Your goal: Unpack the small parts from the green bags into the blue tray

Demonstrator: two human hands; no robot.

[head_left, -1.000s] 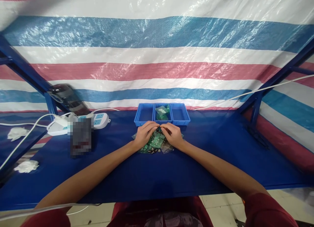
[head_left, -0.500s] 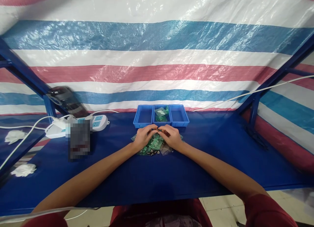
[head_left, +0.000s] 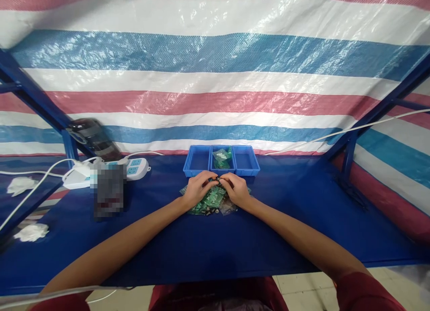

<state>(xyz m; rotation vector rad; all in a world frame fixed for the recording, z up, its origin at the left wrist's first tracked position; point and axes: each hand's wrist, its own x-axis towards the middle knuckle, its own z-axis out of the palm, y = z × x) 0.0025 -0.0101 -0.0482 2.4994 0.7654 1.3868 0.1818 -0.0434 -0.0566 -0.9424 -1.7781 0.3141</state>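
Note:
My left hand (head_left: 198, 188) and my right hand (head_left: 237, 189) meet just in front of the blue bins, fingertips pinched around a small dark part (head_left: 218, 179) too small to name. Under and between them lies a pile of green pieces in clear plastic bags (head_left: 211, 199). Small dark and metallic parts (head_left: 212, 210) sit at the near edge of that pile. Of the three joined blue bins, the middle one holds a green bagged item (head_left: 222, 158); the left bin (head_left: 198, 172) and the right bin (head_left: 247, 172) show bare bottoms.
At the left of the blue table (head_left: 215, 248) are a white power strip (head_left: 137, 168) with cables, a blurred-out dark object (head_left: 109, 192) and a dark bottle (head_left: 96, 138). Crumpled white tissues (head_left: 32, 232) lie farther left. Blue frame posts stand at both sides, before a striped sheet (head_left: 215, 100).
The fingers of my right hand have shifted slightly, their tips closer together around the small part. The whole view has tilted a little; the bins and pile lie as before.

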